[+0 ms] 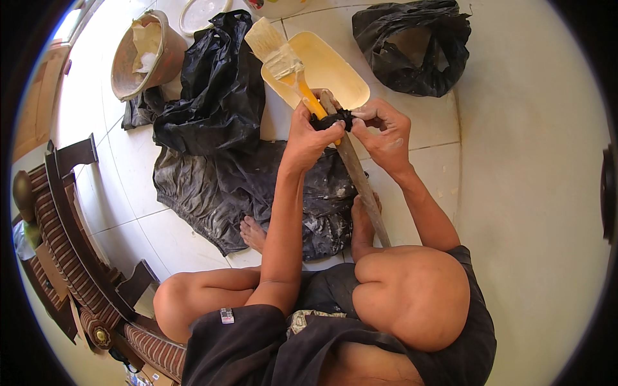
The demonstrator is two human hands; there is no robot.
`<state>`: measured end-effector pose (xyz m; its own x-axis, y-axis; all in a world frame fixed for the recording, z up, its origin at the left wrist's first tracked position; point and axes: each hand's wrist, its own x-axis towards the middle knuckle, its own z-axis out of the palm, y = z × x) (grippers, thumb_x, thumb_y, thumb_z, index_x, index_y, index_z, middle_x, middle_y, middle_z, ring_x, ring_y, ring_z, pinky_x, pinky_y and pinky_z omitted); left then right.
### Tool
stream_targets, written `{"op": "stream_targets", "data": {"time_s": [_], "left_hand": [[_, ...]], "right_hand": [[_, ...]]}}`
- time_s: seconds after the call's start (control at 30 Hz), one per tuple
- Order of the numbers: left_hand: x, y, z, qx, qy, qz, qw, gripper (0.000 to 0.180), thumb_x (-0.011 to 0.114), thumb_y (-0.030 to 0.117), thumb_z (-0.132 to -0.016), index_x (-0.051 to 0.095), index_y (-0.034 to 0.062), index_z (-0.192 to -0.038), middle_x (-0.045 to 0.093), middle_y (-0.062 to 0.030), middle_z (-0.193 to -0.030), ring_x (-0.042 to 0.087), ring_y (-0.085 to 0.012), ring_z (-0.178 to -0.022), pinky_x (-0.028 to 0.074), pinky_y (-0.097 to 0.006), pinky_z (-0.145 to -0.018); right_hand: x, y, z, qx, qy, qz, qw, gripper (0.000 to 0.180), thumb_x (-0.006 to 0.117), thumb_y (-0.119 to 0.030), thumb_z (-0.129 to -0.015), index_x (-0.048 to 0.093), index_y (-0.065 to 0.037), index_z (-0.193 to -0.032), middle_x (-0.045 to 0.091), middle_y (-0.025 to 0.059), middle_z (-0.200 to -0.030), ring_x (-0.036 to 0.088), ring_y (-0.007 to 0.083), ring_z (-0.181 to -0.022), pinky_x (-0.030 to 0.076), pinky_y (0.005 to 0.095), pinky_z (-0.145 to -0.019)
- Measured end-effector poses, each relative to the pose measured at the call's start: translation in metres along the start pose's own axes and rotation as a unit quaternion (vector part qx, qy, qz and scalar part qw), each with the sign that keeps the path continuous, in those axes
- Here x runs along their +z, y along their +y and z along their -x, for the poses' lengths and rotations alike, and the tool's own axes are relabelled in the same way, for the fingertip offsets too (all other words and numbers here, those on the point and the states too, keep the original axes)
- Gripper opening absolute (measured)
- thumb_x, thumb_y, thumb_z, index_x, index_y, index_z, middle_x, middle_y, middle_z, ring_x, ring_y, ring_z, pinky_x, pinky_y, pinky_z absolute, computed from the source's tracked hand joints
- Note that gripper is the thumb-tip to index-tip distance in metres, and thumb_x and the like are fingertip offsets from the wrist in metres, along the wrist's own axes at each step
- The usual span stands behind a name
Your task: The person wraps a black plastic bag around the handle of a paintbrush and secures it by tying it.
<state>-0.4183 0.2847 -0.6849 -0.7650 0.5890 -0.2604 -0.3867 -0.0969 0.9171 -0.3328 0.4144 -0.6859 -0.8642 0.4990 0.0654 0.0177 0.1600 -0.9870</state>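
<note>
I sit on a tiled floor. My left hand grips the orange handle of a wide paintbrush, bristles pointing away from me. A long wooden stick lies alongside that handle and runs back toward my knee. A black strip is wrapped around the brush handle and the stick where they meet. My right hand pinches this black strip against the stick.
A cream plastic tray lies under the brush. Black plastic sheets cover the floor ahead, with a black bag at the far right. A dirty bucket stands at far left. A wooden chair is at my left.
</note>
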Motion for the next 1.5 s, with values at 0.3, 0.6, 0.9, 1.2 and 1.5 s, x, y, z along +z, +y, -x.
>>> {"op": "stream_targets", "data": {"time_s": [0.3, 0.6, 0.9, 1.2, 1.5], "left_hand": [[0.005, -0.001, 0.0, -0.015, -0.038, -0.053, 0.998, 0.038, 0.068, 0.001, -0.07, 0.046, 0.0019, -0.101, 0.049, -0.0002, -0.084, 0.05, -0.0074, -0.073, 0.045, -0.023, -0.064], [0.006, 0.005, 0.005, -0.028, -0.029, -0.103, 0.994, 0.036, 0.067, 0.002, -0.072, 0.048, 0.0015, -0.103, 0.052, -0.0026, -0.088, 0.052, -0.0098, -0.077, 0.046, -0.024, -0.068], [0.0, 0.005, 0.005, -0.038, -0.033, -0.052, 0.997, 0.035, 0.066, 0.001, -0.071, 0.048, 0.003, -0.101, 0.051, -0.0017, -0.089, 0.051, -0.0086, -0.079, 0.045, -0.024, -0.07], [0.003, 0.002, 0.005, -0.049, -0.05, -0.049, 0.996, 0.034, 0.066, 0.001, -0.072, 0.051, 0.005, -0.102, 0.05, 0.0003, -0.094, 0.049, -0.0086, -0.087, 0.044, -0.024, -0.076], [0.0, 0.003, 0.006, -0.057, -0.047, -0.075, 0.994, 0.039, 0.065, 0.003, -0.072, 0.045, 0.0017, -0.106, 0.044, -0.0018, -0.09, 0.047, -0.0088, -0.077, 0.044, -0.024, -0.066]], "right_hand": [[-0.007, 0.017, 0.013, 0.094, -0.013, -0.225, 0.97, 0.006, 0.065, 0.0, -0.079, 0.06, 0.002, -0.082, 0.062, 0.0054, -0.09, 0.06, 0.0085, -0.076, 0.051, 0.0237, -0.069], [-0.037, -0.034, -0.028, 0.089, -0.23, 0.151, 0.957, 0.015, 0.069, -0.01, -0.074, 0.059, 0.001, -0.078, 0.06, 0.0103, -0.074, 0.059, 0.0201, -0.066, 0.047, 0.03, -0.061], [-0.026, -0.006, -0.028, -0.123, -0.241, 0.217, 0.938, 0.013, 0.056, -0.01, -0.077, 0.05, 0.0, -0.071, 0.053, 0.0104, -0.059, 0.051, 0.0272, -0.054, 0.043, 0.0352, -0.052], [-0.014, 0.023, 0.013, 0.228, -0.095, -0.294, 0.923, 0.016, 0.053, -0.011, -0.087, 0.055, -0.003, -0.074, 0.056, 0.0034, -0.064, 0.051, 0.0083, -0.055, 0.044, 0.0249, -0.053], [-0.034, -0.026, -0.031, -0.062, -0.211, 0.193, 0.956, 0.014, 0.07, -0.013, -0.078, 0.063, -0.004, -0.087, 0.056, 0.0061, -0.073, 0.055, 0.0176, -0.069, 0.045, 0.0305, -0.061]]}}
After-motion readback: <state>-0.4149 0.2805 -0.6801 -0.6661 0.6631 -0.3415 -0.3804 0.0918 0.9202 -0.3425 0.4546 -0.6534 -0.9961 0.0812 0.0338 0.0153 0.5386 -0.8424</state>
